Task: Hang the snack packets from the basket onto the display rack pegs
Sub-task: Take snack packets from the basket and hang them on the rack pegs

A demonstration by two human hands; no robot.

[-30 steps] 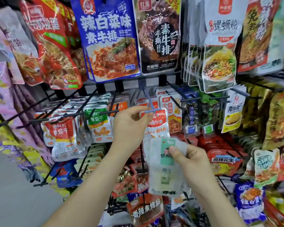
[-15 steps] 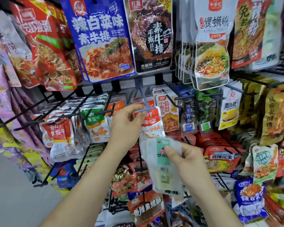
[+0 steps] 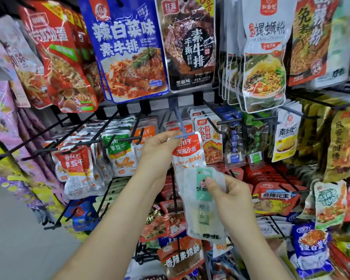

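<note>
Hands at display rack [image 3: 129, 139] | your left hand [image 3: 160, 150] curls its fingertips on the top of a red-and-white fish packet [image 3: 187, 153] at the blue peg [image 3: 183, 130] tip, possibly gripping the peg too | your right hand [image 3: 230, 199] pinches pale green packets [image 3: 203, 215], thumb clamped on front, just below the fish packet.

Centre peg [image 3: 179, 124]: juts forward, below the upper row of large packets [image 3: 129, 51].
Left hand [image 3: 159, 151]: at the peg's tip, pinching the top of the front packet [image 3: 187, 153] from its left.
Right hand [image 3: 231, 199]: lower right, gripping the held packets [image 3: 203, 209] just under the front packet.
</note>
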